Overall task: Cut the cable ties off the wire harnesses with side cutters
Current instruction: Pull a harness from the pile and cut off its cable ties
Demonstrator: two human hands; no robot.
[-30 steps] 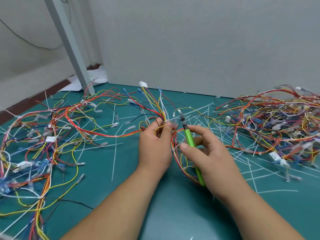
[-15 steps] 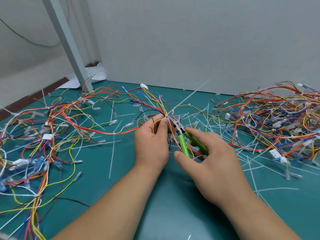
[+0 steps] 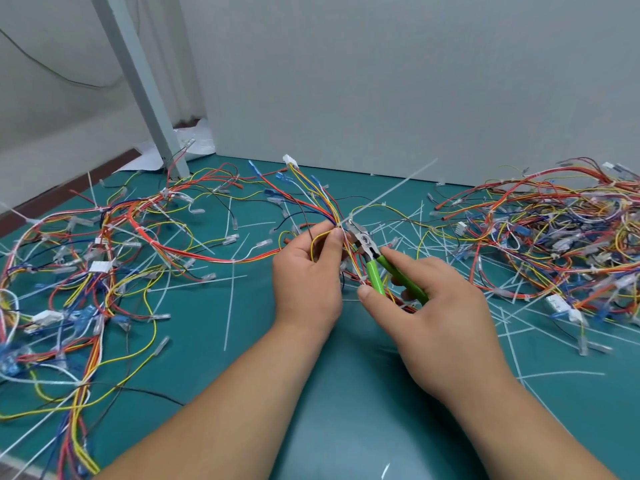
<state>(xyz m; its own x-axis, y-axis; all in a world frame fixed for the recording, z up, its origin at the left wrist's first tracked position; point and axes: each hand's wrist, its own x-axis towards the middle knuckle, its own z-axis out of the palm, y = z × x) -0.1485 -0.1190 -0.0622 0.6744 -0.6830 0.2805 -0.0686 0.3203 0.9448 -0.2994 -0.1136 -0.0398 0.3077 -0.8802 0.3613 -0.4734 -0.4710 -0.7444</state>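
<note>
At the centre of the frame I observed the left hand (image 3: 306, 271) pinching a bundle of coloured wires (image 3: 313, 202) between thumb and forefinger, fingers curled. The right hand (image 3: 426, 306), just beside it, gripped the green handles of the side cutters (image 3: 375, 273), which stood apart. The cutter's metal nose sat against the bundle where a white cable tie (image 3: 391, 192) bound it, the tie's tail running toward the upper right. I could not tell whether the blades had bitten. Loose harnesses (image 3: 104, 254) lay across the left of the green mat (image 3: 346, 410), a denser pile (image 3: 554, 230) lay at the right edge, and cut ties (image 3: 230, 306) were strewn between. A grey post (image 3: 138, 81) stood at upper left.
</note>
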